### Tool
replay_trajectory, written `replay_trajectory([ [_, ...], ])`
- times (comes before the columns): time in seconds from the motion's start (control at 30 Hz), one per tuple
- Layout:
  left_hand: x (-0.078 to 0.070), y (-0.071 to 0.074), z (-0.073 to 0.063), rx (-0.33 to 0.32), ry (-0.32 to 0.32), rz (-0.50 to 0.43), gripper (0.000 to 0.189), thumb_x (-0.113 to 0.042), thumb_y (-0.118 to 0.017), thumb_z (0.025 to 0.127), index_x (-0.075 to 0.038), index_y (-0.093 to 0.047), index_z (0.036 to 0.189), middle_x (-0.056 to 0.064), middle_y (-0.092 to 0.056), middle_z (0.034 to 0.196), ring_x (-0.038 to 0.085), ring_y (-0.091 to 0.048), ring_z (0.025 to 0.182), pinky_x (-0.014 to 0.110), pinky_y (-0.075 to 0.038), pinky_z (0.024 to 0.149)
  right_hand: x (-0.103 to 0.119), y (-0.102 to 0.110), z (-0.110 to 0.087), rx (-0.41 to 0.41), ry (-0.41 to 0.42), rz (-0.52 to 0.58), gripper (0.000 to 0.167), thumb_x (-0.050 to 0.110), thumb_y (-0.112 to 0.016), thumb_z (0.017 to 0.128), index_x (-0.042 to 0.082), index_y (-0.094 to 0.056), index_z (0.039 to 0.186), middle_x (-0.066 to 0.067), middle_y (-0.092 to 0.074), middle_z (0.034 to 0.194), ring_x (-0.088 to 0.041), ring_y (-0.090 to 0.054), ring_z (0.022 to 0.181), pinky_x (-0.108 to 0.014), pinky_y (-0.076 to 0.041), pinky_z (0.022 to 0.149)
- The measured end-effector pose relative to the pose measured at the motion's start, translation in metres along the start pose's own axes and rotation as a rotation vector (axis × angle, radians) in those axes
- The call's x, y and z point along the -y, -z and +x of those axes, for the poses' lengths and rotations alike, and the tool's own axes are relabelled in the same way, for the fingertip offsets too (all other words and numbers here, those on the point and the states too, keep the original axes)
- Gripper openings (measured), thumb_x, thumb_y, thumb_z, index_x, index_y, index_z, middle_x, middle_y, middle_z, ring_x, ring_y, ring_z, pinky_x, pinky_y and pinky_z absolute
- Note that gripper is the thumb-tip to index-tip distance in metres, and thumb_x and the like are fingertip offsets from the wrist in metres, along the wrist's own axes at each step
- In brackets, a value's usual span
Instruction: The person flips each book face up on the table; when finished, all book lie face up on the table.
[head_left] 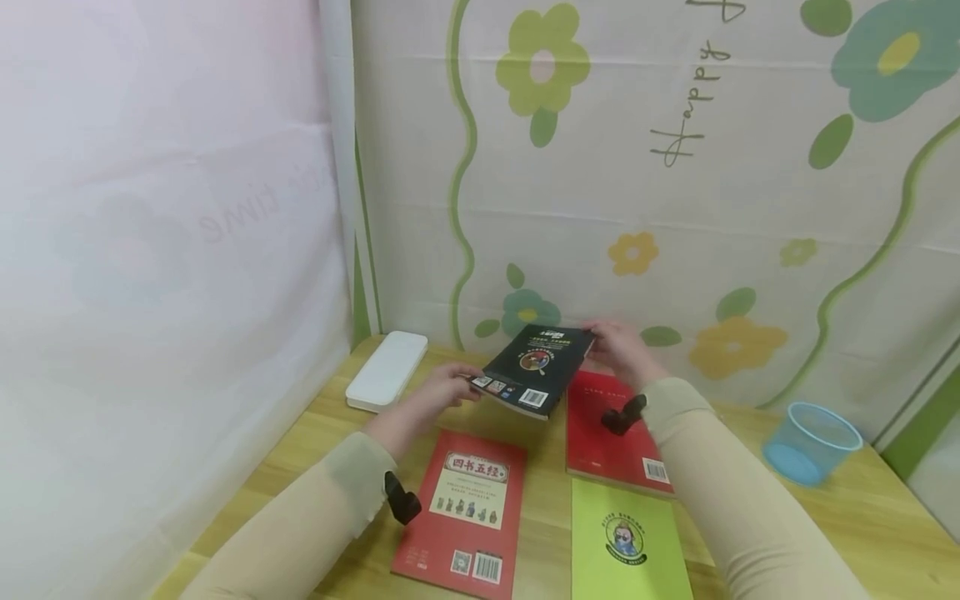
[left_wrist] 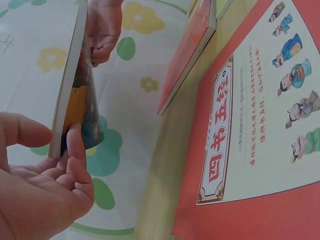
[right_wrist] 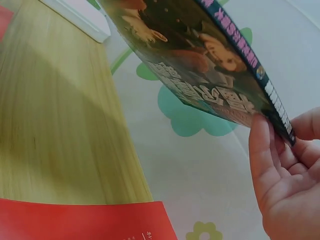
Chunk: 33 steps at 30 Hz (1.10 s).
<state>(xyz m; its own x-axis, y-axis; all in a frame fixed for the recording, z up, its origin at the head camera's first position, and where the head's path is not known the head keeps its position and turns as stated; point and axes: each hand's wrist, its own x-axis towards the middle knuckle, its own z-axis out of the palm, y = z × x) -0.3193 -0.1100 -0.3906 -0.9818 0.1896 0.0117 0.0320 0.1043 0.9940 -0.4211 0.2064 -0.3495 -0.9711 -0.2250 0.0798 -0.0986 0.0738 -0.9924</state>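
The flowered backdrop [head_left: 675,208] behind the desk carries the handwritten word "Happy", running upward. On the pale left curtain [head_left: 150,250] the faint word "time" shows through in mirror writing. The red book [head_left: 465,517] near the desk's front edge has a cream label reading "四书五经"; barcodes stand at its lower corner. Print on the black book [head_left: 536,367] and green book [head_left: 626,542] is too small to read.

Home study corner; wooden desk [head_left: 885,517], floral wall cloth [head_left: 675,167].
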Motion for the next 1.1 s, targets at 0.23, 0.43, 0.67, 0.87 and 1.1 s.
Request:
replay_trajectory([
  [0.23, 0.001, -0.001, 0.001, -0.014, -0.068, 0.021, 0.037, 0.002, -0.066, 0.085, 0.007, -0.058, 0.121, 0.015, -0.07, 0.107, 0.02, -0.063, 0.094, 0.038, -0.046, 0.085, 0.008, 0.002, -0.001, 0.023, -0.038, 0.179, 0.04, 0.004, -0.029, 0.104, -0.018, -0.036, 0.138, -0.015, -0.056, 0.112, -0.018, -0.064, 0.086, -0.031, -0.057, 0.082],
  [0.43, -0.001, -0.003, -0.001, -0.032, -0.072, 0.013, 0.032, 0.003, -0.065, 0.085, 0.006, -0.059, 0.117, 0.012, -0.07, 0.103, 0.018, -0.062, 0.092, 0.033, -0.046, 0.081, 0.016, 0.0, -0.005, 0.038, -0.03, 0.223, 0.041, -0.004, -0.026, 0.101, -0.018, -0.034, 0.138, -0.018, -0.053, 0.117, -0.019, -0.065, 0.086, -0.032, -0.057, 0.084],
  [0.67, 0.001, -0.006, 0.0, -0.058, -0.071, 0.024, 0.032, 0.006, -0.067, 0.083, 0.005, -0.059, 0.115, 0.012, -0.07, 0.101, 0.022, -0.063, 0.093, 0.033, -0.048, 0.081, 0.012, 0.002, -0.003, 0.022, 0.029, 0.182, 0.03, -0.008, -0.031, 0.1, -0.004, -0.055, 0.118, -0.015, -0.059, 0.115, -0.019, -0.067, 0.089, -0.031, -0.057, 0.083],
  [0.87, 0.002, -0.008, 0.0, -0.073, -0.068, -0.009, 0.033, 0.007, -0.068, 0.084, 0.005, -0.058, 0.115, 0.017, -0.069, 0.102, 0.026, -0.063, 0.096, 0.032, -0.049, 0.082, 0.011, 0.003, -0.004, 0.035, 0.045, 0.157, 0.027, -0.008, -0.039, 0.1, -0.001, -0.058, 0.117, -0.01, -0.061, 0.114, -0.017, -0.068, 0.093, -0.03, -0.056, 0.086],
  [1.1, 0.003, -0.007, 0.0, -0.085, -0.098, -0.022, 0.029, 0.004, -0.066, 0.087, 0.007, -0.059, 0.115, 0.015, -0.07, 0.101, 0.021, -0.063, 0.09, 0.038, -0.049, 0.084, 0.013, 0.004, -0.004, 0.052, 0.031, 0.18, 0.023, -0.003, -0.042, 0.103, 0.006, -0.062, 0.11, -0.004, -0.067, 0.101, -0.014, -0.067, 0.09, -0.027, -0.055, 0.086],
])
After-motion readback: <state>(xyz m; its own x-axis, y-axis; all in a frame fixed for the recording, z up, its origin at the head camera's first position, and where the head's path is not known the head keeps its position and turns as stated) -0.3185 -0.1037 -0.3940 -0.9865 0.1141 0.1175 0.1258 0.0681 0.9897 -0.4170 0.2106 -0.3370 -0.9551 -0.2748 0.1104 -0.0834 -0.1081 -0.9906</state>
